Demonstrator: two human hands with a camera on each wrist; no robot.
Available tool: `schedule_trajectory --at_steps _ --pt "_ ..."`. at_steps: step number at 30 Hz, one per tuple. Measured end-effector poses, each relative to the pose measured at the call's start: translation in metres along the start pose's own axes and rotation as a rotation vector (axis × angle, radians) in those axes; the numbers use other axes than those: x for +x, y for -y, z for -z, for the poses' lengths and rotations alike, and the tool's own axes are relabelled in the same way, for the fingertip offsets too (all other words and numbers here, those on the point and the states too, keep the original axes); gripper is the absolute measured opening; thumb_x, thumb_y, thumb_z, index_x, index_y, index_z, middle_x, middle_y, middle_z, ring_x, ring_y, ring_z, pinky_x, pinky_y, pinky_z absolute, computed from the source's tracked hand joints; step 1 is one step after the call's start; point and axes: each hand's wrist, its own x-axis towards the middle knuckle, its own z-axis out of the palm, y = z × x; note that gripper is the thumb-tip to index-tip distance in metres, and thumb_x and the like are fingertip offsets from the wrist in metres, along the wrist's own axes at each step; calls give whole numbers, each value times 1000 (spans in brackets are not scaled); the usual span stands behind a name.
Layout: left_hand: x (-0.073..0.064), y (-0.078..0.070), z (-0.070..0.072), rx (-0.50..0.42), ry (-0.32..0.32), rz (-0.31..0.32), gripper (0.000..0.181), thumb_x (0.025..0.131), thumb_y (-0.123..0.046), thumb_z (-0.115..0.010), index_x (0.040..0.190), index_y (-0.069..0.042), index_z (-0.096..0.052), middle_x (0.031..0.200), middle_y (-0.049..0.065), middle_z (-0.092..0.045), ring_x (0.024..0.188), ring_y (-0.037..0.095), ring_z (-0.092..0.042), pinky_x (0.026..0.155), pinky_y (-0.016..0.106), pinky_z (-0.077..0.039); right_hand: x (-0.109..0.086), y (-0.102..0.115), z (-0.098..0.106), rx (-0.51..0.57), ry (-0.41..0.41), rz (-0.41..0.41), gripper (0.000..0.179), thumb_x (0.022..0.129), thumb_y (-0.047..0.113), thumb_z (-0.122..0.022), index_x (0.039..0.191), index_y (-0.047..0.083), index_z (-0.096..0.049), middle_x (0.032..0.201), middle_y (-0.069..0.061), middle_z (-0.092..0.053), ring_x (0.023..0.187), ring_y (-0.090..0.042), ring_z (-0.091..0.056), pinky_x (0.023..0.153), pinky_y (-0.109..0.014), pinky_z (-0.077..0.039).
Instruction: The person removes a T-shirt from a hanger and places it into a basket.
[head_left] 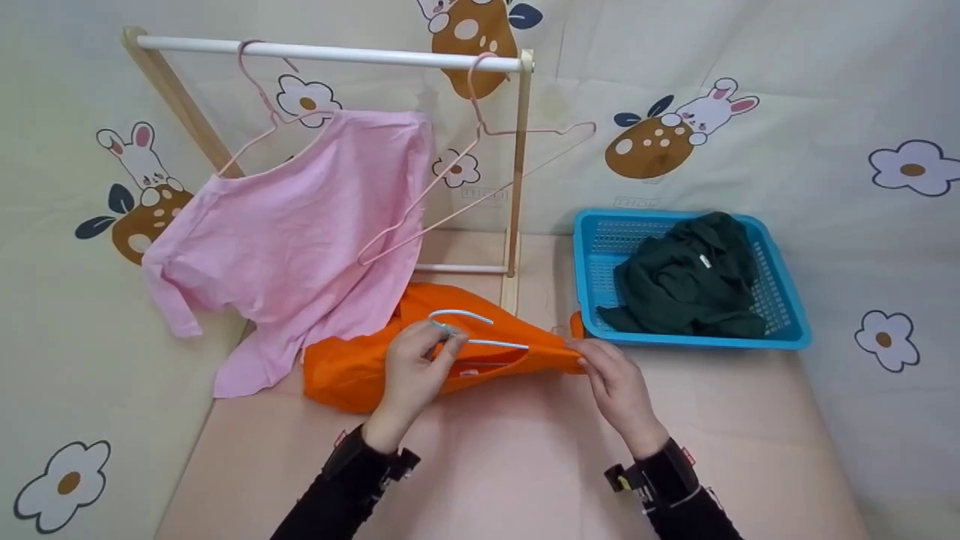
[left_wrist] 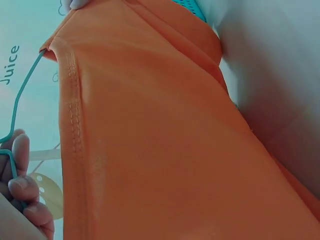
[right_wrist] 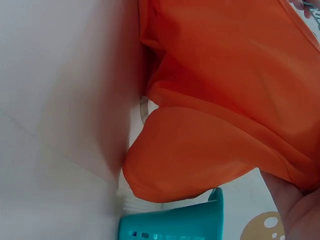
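Note:
My left hand (head_left: 414, 366) pinches a light blue hanger (head_left: 495, 344) just below its hook. One arm of the hanger reaches into the neck opening of an orange shirt (head_left: 349, 371). At the shirt's right shoulder, my right hand (head_left: 621, 384) holds the fabric between thumb and fingers. In the left wrist view the hanger arm (left_wrist: 20, 95) passes under the stitched neckline. A sleeve (right_wrist: 185, 155) hangs below my right hand in the right wrist view. The hanger's far end is hidden inside the cloth.
A rack with a white rail (head_left: 360, 55) stands behind, carrying a pink shirt (head_left: 285, 217) on a pink hanger and a bare pink hanger (head_left: 536, 132). At right, a blue basket (head_left: 690, 342) holds dark green clothing (head_left: 690, 277). The orange shirt lies near the basket's left side.

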Motion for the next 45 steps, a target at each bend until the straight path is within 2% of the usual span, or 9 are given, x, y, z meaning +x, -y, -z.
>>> schedule_trajectory --at_steps 4,10,15,19,22,27,34,40,45 --pt "3 -1 -1 21 -2 -16 11 83 -5 -79 81 -11 -71 68 -3 -55 60 17 -48 58 25 -36 -4 -2 3 -4 -26 -18 25 93 -1 -63 114 10 -70 112 -4 -68 96 -20 -65 86 -33 -54" --pt "5 0 2 17 0 -50 8 82 -2 -78 83 -8 -72 76 0 -65 61 20 -51 58 25 -37 -9 -9 7 -2 -82 -48 22 93 -2 -61 111 8 -70 110 -5 -70 95 -21 -66 90 -19 -49" --pt "6 2 9 22 24 -59 7 83 -1 -77 85 -6 -72 79 3 -68 66 20 -56 62 25 -43 -14 -16 11 7 -111 -82 17 96 0 -59 109 6 -70 105 -8 -71 87 -21 -65 84 -21 -51" --pt "8 4 20 -25 -22 -28 12 81 5 -76 81 -6 -71 71 3 -61 62 15 -48 58 23 -36 -19 -23 18 -6 -166 -124 13 97 -1 -58 103 4 -68 97 -11 -70 79 -21 -61 77 -20 -49" --pt "9 6 28 -58 -56 -14 17 78 12 -75 80 -4 -70 66 5 -56 59 15 -42 56 24 -31 -22 -27 24 -42 -189 -146 11 96 -2 -59 100 4 -67 93 -11 -70 74 -21 -59 72 -26 -49" --pt "9 6 37 -54 -55 -6 16 78 13 -75 81 -3 -72 70 7 -61 59 14 -43 56 25 -31 -23 -28 29 -70 -173 -197 10 99 1 -56 102 3 -65 83 -10 -65 67 -20 -52 63 -35 -47" --pt "7 11 47 -78 -99 30 18 77 16 -72 79 -2 -70 73 8 -63 60 15 -46 57 23 -34 -21 -29 31 -56 -208 -288 13 101 2 -53 102 -1 -65 82 -12 -63 69 -21 -51 66 -32 -44" --pt "4 10 37 -136 -95 45 18 79 15 -72 78 -3 -70 72 5 -62 61 14 -47 56 22 -35 -25 -27 26 -63 -137 -264 10 99 -1 -56 100 1 -65 85 -11 -65 70 -22 -54 66 -37 -47" --pt "3 6 17 -81 -50 4 13 81 6 -76 81 -6 -72 74 4 -64 62 15 -50 59 24 -38 -24 -24 21 -52 -65 -236 7 97 1 -59 100 2 -66 89 -10 -68 74 -22 -59 68 -43 -52"
